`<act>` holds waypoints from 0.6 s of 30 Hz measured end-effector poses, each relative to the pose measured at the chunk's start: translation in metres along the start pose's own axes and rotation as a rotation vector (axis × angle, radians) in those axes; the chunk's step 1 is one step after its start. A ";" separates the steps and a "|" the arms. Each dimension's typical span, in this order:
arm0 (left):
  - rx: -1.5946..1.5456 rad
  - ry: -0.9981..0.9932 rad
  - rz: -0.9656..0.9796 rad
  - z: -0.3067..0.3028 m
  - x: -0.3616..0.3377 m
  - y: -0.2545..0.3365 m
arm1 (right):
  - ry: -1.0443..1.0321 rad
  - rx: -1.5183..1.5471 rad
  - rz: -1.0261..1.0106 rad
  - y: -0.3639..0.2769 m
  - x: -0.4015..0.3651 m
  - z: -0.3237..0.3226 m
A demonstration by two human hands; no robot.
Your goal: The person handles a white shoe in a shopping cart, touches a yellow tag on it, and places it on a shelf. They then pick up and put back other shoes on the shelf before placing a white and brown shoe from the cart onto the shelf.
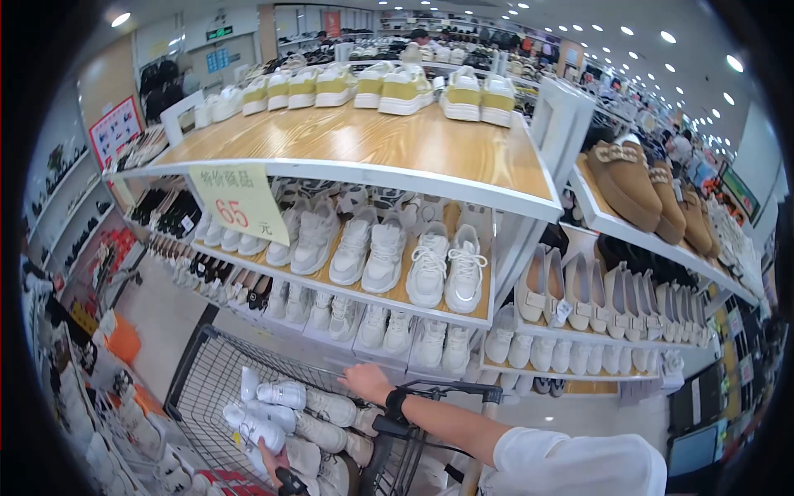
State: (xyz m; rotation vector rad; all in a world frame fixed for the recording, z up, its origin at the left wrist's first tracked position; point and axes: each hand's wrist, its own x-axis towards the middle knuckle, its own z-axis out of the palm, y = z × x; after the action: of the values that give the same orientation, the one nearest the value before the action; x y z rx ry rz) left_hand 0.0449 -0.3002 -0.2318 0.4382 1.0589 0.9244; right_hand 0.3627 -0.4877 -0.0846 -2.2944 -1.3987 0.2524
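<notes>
A metal shopping cart (194, 372) stands in front of me, loaded with several white and cream sneakers (327, 431). My left hand (271, 461) is low in the cart, closed on a white sneaker (258, 428) at the near left of the pile; part of its grip is hidden. Over the cart's far side rim, my right hand (368, 383) is curled on the edge, with a black band on its wrist. Just beyond that hand, several white sneakers (385, 331) line the lower shelf.
A shelf rack (463, 157) faces me, with yellow-and-white sneakers (405, 89) on top and a 65 price sign (240, 202). Brown clogs (633, 186) and beige flats (587, 289) stand at right. More shoes (124, 422) line the left side. Tiled floor (157, 289) shows beside the cart.
</notes>
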 end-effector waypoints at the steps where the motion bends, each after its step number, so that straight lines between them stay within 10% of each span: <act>1: -0.046 -0.025 0.013 0.003 -0.016 0.008 | -0.010 0.018 0.003 0.000 0.000 0.002; 8: 0.297 -0.347 0.177 0.135 -0.125 0.099 | -0.070 0.052 -0.045 0.010 0.005 0.015; 14: 0.351 -0.877 0.258 0.384 -0.304 0.139 | -0.425 0.013 -0.009 0.008 0.030 0.002; 18: 0.407 -1.215 0.168 0.518 -0.375 0.108 | -0.222 0.296 -0.413 0.008 0.008 -0.072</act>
State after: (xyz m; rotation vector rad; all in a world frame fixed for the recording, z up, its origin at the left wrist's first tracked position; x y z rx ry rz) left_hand 0.3892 -0.4882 0.2839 1.2391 0.0650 0.4081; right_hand 0.3994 -0.5037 -0.0233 -1.7366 -1.7720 0.5524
